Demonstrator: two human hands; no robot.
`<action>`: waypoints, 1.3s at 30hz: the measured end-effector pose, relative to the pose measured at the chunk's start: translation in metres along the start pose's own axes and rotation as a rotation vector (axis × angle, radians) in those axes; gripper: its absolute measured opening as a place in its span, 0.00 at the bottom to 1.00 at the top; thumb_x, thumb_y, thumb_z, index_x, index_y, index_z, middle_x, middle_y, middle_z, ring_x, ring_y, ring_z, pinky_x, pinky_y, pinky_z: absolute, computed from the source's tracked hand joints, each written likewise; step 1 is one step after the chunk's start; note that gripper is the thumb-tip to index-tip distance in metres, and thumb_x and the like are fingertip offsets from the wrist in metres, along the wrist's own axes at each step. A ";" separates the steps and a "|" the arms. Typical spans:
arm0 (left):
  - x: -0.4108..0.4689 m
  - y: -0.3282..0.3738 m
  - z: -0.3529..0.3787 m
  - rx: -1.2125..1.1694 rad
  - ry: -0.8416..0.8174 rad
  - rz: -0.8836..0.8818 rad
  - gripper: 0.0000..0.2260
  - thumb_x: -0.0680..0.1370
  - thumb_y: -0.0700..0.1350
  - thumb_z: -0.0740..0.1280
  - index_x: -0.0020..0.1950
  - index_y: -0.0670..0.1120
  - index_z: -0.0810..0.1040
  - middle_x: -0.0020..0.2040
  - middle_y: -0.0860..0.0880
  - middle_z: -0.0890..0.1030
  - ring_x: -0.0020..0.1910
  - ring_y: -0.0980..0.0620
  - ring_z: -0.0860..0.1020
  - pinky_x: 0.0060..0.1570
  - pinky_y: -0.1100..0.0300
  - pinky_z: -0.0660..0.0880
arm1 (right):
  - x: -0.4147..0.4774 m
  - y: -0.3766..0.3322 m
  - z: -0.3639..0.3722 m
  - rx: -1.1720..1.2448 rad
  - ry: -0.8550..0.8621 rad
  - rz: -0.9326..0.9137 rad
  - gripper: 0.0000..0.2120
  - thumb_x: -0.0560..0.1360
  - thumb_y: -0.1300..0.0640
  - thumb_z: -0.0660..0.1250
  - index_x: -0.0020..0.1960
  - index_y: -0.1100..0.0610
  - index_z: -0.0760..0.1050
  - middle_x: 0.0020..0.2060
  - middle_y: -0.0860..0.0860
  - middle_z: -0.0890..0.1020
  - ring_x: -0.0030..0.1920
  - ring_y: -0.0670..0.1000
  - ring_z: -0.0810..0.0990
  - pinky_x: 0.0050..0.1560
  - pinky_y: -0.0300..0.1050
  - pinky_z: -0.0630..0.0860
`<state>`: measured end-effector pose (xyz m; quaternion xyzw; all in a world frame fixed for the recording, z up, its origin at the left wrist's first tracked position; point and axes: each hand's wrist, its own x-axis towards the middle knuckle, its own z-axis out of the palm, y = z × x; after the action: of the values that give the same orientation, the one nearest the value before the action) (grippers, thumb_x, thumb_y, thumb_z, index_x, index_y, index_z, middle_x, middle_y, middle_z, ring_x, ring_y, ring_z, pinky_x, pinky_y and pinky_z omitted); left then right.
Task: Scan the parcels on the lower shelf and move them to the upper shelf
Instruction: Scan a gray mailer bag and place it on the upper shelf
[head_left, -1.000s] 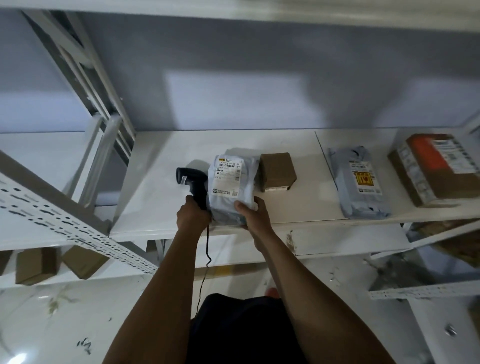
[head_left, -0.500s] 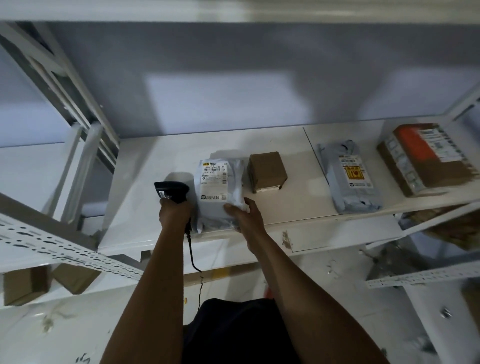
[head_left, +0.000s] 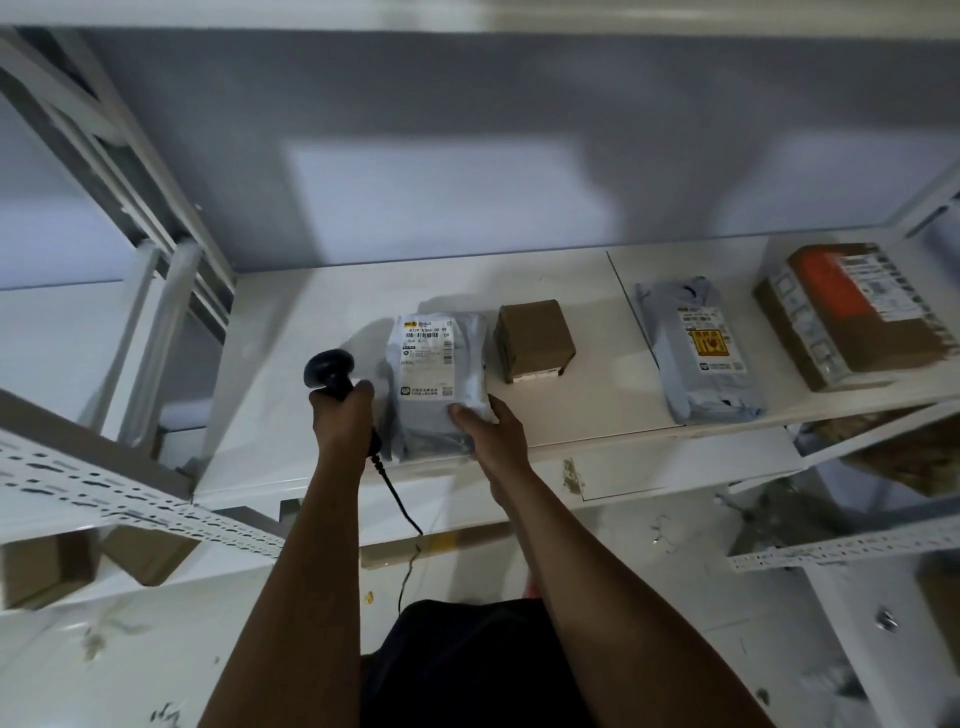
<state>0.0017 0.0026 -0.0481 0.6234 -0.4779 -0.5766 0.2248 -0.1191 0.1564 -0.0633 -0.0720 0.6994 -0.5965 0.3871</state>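
Observation:
A grey poly-bag parcel (head_left: 439, 374) with a white label lies flat on the white upper shelf (head_left: 291, 374), near its front edge. My right hand (head_left: 491, 428) rests on the parcel's near right corner, thumb on top and fingers along its edge. My left hand (head_left: 343, 415) grips the handle of a black corded barcode scanner (head_left: 328, 368) just left of the parcel, its head pointing away over the shelf. A small brown box (head_left: 535, 340), a second grey bag (head_left: 698, 353) and a brown carton with an orange label (head_left: 852, 312) lie further right on the same shelf.
White perforated uprights (head_left: 135, 506) cross at left and lower right. Brown boxes (head_left: 47, 569) sit on a lower shelf at bottom left. The scanner cable (head_left: 400, 506) hangs down in front of the shelf edge. A shelf board runs overhead.
The grey parcel has been slid further onto the shelf and now lies flat. My right hand has eased from gripping its end to resting on its corner. The scanner hand stayed beside it.

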 end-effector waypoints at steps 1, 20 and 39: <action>-0.001 0.006 -0.001 -0.032 -0.023 0.003 0.20 0.69 0.49 0.69 0.55 0.38 0.78 0.37 0.45 0.76 0.33 0.46 0.75 0.37 0.55 0.73 | 0.001 0.000 0.000 -0.019 -0.001 0.011 0.24 0.68 0.45 0.78 0.62 0.49 0.81 0.51 0.48 0.86 0.51 0.52 0.86 0.48 0.46 0.83; -0.058 0.112 -0.005 -0.169 -0.198 0.151 0.05 0.76 0.43 0.69 0.44 0.41 0.78 0.34 0.44 0.75 0.28 0.49 0.69 0.31 0.58 0.67 | 0.017 -0.009 -0.001 -0.532 0.067 -0.107 0.22 0.74 0.37 0.70 0.57 0.54 0.81 0.50 0.52 0.86 0.52 0.54 0.84 0.60 0.54 0.78; -0.096 0.159 -0.009 -0.046 -0.263 0.256 0.06 0.76 0.45 0.69 0.45 0.43 0.78 0.34 0.46 0.75 0.27 0.50 0.71 0.32 0.59 0.70 | 0.011 -0.020 0.001 -0.581 0.055 -0.098 0.30 0.68 0.31 0.62 0.56 0.53 0.81 0.50 0.54 0.86 0.53 0.56 0.83 0.62 0.53 0.75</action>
<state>-0.0318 0.0116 0.1348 0.4715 -0.5651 -0.6307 0.2460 -0.1336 0.1439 -0.0508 -0.1972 0.8467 -0.3912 0.3019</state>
